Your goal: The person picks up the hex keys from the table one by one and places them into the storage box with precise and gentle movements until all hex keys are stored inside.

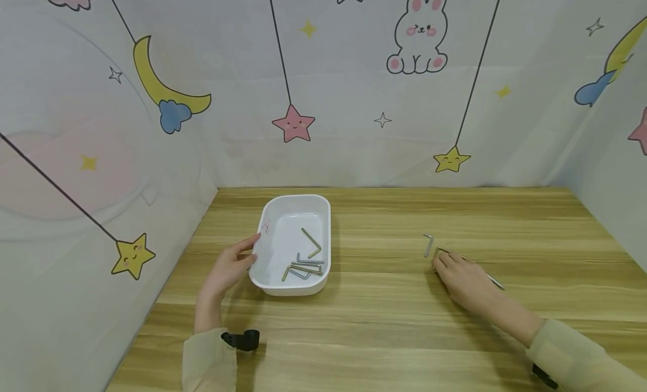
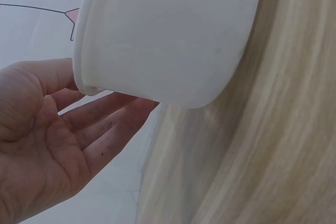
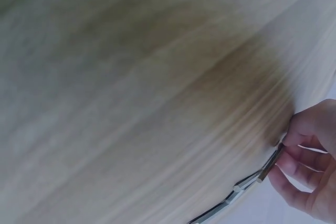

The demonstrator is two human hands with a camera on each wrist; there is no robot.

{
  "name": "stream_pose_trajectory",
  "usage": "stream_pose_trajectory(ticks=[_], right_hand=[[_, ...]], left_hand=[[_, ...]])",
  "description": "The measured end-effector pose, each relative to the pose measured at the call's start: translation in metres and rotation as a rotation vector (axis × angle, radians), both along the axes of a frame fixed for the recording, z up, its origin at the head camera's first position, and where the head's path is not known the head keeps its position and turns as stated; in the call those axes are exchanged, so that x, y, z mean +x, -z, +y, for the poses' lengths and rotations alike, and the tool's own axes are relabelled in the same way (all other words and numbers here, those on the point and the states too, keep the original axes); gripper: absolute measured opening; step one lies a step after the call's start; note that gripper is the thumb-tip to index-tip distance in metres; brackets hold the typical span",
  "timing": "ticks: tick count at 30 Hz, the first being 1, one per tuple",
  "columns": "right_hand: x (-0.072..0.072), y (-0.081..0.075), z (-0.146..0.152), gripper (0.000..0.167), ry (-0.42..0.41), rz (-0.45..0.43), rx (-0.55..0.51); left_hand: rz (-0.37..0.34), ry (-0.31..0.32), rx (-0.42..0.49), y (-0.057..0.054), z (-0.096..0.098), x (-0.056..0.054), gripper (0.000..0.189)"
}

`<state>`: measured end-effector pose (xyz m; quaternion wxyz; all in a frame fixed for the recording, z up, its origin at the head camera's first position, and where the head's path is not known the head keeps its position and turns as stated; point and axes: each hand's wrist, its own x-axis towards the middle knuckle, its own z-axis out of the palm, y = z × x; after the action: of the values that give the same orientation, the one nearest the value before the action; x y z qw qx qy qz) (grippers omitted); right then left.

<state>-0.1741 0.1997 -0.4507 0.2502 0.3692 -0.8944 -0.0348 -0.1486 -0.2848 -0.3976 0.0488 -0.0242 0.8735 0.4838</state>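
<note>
My left hand (image 1: 229,268) is at the left side of a white plastic tub (image 1: 294,291), its relaxed fingers touching the outside just under the rim. Inside the tub, several silver and brass-coloured hex keys lie in a loose pile, one brass key (image 1: 314,249) apart above the rest. Over to the right, my right hand (image 1: 462,279) is low at the table, thumb and fingertips pinching a brass-coloured hex key (image 3: 270,165). Silver hex keys (image 3: 215,211) lie right beside it, partly covered by the hand in the head view.
A small silver hex key (image 1: 429,245) lies on the wood-grain table (image 1: 374,324) just left of my right hand. Silver shafts (image 1: 495,281) stick out on that hand's far right. A printed cloth (image 1: 354,156) encloses the table at the back and sides.
</note>
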Motion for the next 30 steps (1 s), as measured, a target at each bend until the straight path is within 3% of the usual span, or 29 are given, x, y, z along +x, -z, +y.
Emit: stream_pose_trajectory(ticks=[10, 17, 30], right_hand=[[0.0012, -0.0012, 0.0001, 0.005, -0.015, 0.029, 0.021], [0.0011, 0.0002, -0.0016, 0.055, -0.051, 0.067, -0.017], [0.0018, -0.0030, -0.0060, 0.057, -0.039, 0.067, 0.017]], left_hand=[[0.004, 0.002, -0.003, 0.0006, -0.0001, 0.0009, 0.050], [0.003, 0.000, -0.003, 0.0000, 0.0003, 0.0018, 0.050], [0.001, -0.002, -0.003, 0.0004, 0.0004, 0.0010, 0.050]])
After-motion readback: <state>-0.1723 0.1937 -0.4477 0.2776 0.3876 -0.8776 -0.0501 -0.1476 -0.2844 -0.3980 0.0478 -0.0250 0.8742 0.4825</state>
